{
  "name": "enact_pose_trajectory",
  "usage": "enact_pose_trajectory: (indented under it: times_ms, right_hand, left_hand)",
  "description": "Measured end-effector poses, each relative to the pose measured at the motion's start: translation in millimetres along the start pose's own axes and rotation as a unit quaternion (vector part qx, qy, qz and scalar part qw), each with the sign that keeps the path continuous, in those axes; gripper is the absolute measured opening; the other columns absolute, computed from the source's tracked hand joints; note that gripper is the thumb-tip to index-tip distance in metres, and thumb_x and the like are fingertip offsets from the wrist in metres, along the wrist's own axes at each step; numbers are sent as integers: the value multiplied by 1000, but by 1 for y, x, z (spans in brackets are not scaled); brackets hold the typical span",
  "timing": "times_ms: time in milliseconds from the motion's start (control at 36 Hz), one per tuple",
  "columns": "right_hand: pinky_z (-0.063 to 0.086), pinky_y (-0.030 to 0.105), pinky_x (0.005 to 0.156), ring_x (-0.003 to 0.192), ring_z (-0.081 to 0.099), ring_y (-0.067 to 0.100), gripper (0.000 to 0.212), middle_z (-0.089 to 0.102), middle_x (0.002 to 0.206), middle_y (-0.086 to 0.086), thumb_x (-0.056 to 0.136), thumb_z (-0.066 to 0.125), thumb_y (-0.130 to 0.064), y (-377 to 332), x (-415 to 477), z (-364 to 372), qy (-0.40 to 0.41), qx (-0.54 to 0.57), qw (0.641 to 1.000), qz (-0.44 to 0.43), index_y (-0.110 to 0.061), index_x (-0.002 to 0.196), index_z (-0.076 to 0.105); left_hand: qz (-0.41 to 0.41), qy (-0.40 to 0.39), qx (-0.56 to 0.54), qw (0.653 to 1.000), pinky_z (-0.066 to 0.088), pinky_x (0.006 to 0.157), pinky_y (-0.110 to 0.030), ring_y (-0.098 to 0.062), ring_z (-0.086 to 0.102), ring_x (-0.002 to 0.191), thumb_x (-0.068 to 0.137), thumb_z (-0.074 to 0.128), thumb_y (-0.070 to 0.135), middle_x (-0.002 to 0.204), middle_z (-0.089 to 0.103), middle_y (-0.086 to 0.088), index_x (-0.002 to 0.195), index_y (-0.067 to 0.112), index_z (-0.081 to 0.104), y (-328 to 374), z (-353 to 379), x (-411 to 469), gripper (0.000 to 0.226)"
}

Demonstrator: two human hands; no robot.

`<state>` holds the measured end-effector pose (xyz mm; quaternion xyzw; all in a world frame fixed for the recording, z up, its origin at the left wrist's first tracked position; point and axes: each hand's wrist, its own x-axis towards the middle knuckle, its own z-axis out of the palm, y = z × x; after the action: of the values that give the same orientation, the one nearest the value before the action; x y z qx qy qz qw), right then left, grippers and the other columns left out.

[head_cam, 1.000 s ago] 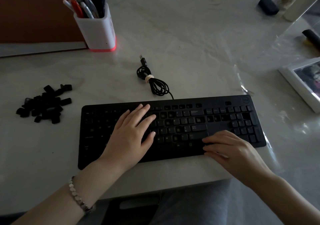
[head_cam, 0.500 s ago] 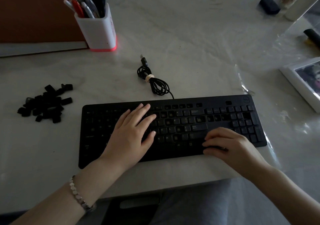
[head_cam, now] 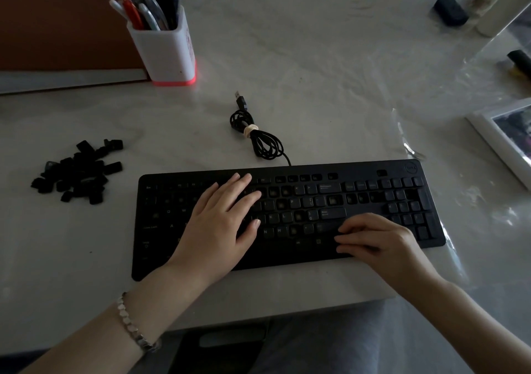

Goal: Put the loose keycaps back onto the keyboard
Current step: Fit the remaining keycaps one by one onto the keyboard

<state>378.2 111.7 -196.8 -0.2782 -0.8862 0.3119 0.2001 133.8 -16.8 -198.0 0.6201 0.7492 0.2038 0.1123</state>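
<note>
- Keyboard (head_cam: 359, 198): black, with faint pale legends.
- Loose keycaps (head_cam: 77, 172), left: black.
- Pen holder (head_cam: 165, 48), far left: white, glowing red base.
- Table (head_cam: 316, 71): pale grey-white, faintly marbled.
- Cable (head_cam: 265, 146): black, with a cream tie.
- Bracelet (head_cam: 132, 326), near left: silver.
- Picture frame (head_cam: 492, 139), right: white.

Pale marble-look table (head_cam: 316, 57); dim light

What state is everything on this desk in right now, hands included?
Keyboard: lying flat, left part lacking keycaps.
Loose keycaps: piled left of keyboard, untouched.
USB cable: coiled, tied, unplugged.
Pen holder: upright, full of pens.
Left hand: flat on keyboard, fingers straight.
Right hand: fingers bent, tips on keyboard.
</note>
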Motion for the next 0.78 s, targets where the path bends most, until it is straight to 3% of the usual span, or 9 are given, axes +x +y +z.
enact_pose_trajectory:
  times_ms: [194, 333, 472, 611, 722, 778]
  right_hand:
    - [45, 8, 77, 83, 56, -1, 43, 57, 97, -14, 88, 50, -48, -3, 5, -8, -28, -10, 998, -53, -15, 85, 77]
    - [45, 10, 72, 80, 54, -1, 33, 56, 95, -16, 84, 56, -41, 0, 5, -11, -39, -36, 997, -59, -17, 83, 77]
    - [45, 11, 70, 79, 54, -2, 43, 57, 94, -16, 89, 48, -49, 2, 2, -13, -45, -39, 996, -64, -18, 83, 77]
    - [45, 8, 71, 79, 57, -2, 43, 58, 94, -16, 84, 52, -53, 0, 1, -10, -39, -9, 999, -26, -18, 79, 77]
    - [41, 3, 70, 79, 59, -4, 15, 61, 95, -19, 67, 73, -32, 2, -1, -9, -33, 26, 998, 42, -21, 76, 77]
    - [41, 2, 70, 78, 59, -5, 11, 61, 94, -19, 65, 73, -22, 3, -2, -6, -24, 28, 998, 48, -20, 75, 77]
  left_hand:
    - [2, -8, -1, 1000, 13, 113, -28, -14, 27, 138, 90, 38, 39, 144, 44, -6, 127, 14, 57, 0, -1, 0, 49]
    - [3, -12, -1, 1000, 12, 113, -28, -15, 28, 137, 90, 38, 39, 144, 44, -6, 126, 14, 58, 0, -2, 1, 48]
    - [4, -9, 1, 1000, 13, 113, -28, -15, 29, 137, 89, 39, 38, 143, 45, -7, 126, 14, 58, 0, -3, 1, 48]
    - [-1, -7, 1, 1000, 15, 113, -30, -17, 31, 137, 89, 39, 38, 143, 46, -6, 126, 14, 58, 0, -2, 1, 48]
    - [-1, -10, 3, 1000, 15, 113, -30, -17, 32, 137, 89, 38, 38, 142, 46, -6, 126, 13, 58, 1, -2, 0, 49]
    - [-5, -12, 3, 1000, 14, 113, -29, -17, 32, 137, 89, 38, 39, 143, 46, -6, 126, 14, 58, 2, -2, 0, 49]
